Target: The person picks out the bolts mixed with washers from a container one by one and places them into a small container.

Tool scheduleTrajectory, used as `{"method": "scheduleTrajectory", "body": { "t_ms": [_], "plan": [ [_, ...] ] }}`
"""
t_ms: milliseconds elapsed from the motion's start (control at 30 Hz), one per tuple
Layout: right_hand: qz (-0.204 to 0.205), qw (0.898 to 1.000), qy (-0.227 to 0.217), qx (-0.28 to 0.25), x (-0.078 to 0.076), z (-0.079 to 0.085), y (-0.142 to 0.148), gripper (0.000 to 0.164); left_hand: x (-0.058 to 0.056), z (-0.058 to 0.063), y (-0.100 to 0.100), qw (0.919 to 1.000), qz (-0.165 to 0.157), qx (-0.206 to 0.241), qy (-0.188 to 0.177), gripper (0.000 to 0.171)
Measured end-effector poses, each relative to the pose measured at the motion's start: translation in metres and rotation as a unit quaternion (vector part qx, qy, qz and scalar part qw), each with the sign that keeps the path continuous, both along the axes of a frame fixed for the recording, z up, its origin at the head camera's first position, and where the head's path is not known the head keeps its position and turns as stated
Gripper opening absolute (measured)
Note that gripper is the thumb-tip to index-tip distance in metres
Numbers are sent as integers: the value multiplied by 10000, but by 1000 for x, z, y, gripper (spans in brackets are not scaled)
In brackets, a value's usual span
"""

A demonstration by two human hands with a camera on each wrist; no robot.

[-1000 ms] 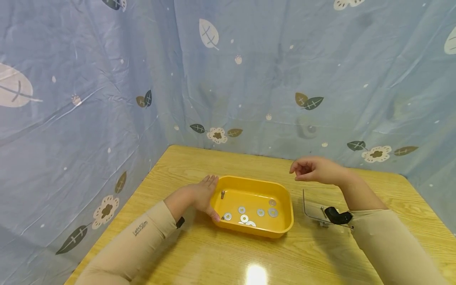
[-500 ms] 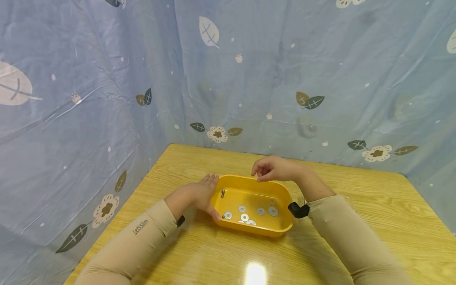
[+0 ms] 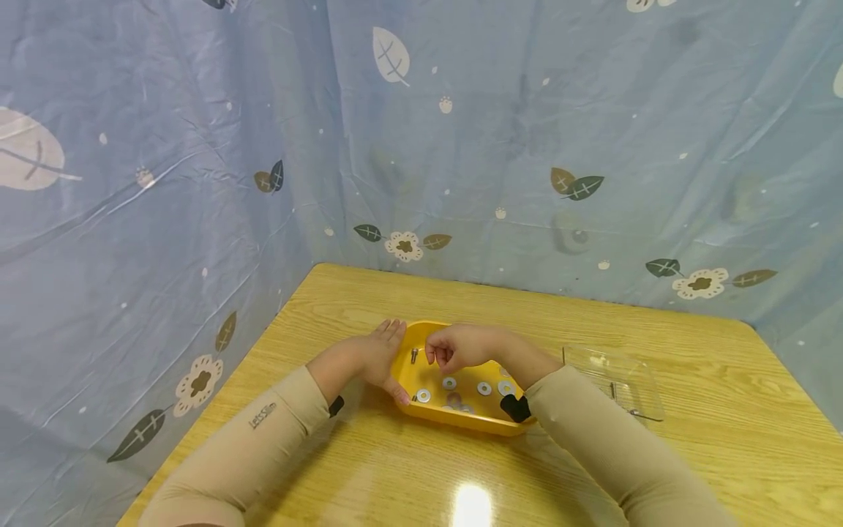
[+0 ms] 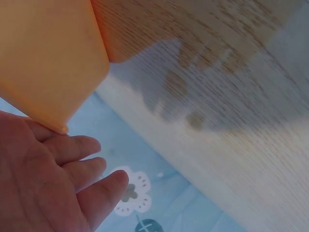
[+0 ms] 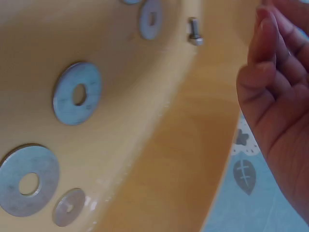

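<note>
My left hand (image 3: 378, 359) rests along the left end of a yellow plastic tray (image 3: 454, 419), its fingers mostly straight and the thumb at the front corner. The left wrist view shows those fingers against the tray's rim (image 4: 63, 128). Over the tray's left half hovers my right hand (image 3: 464, 345), fingers loosely curled, with nothing visible between them. Just left of its fingertips, a small bolt (image 3: 413, 356) lies on the tray floor; the right wrist view shows the same bolt (image 5: 194, 32). Several flat metal washers lie scattered inside, including a large washer (image 5: 77, 93).
A clear plastic piece (image 3: 632, 373) with metal bolts on it sits right of the tray, partly behind the right forearm. The wooden table (image 3: 369, 468) meets a blue patterned curtain (image 3: 461, 183) at the back and left.
My right hand has moved left from beyond the tray's right end to above its left half, and lower. The left hand stays on the tray, and the tray has not moved.
</note>
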State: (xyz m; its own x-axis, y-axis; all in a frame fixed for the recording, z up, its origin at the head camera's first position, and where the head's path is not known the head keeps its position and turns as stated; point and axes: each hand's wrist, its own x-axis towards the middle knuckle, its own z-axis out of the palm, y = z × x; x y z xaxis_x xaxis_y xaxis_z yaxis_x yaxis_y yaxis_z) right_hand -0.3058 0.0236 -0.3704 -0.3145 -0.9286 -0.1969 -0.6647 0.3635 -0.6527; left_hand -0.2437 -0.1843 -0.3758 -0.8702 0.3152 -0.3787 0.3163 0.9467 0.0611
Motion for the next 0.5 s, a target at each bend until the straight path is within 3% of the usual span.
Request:
{"method": "scheduleTrajectory", "body": {
  "t_ms": [233, 367, 500],
  "plan": [
    [392, 9988, 12, 283, 5, -28, -13, 25, 0, -1, 0, 9999, 44, 95, -57, 143],
    [418, 9975, -142, 553, 8, -36, -17, 32, 0, -1, 0, 9999, 66, 82, -56, 143],
    [498, 9960, 73, 738, 9, -39, -21, 35, -1, -1, 0, 10000, 22, 58, -20, 142]
  ]
}}
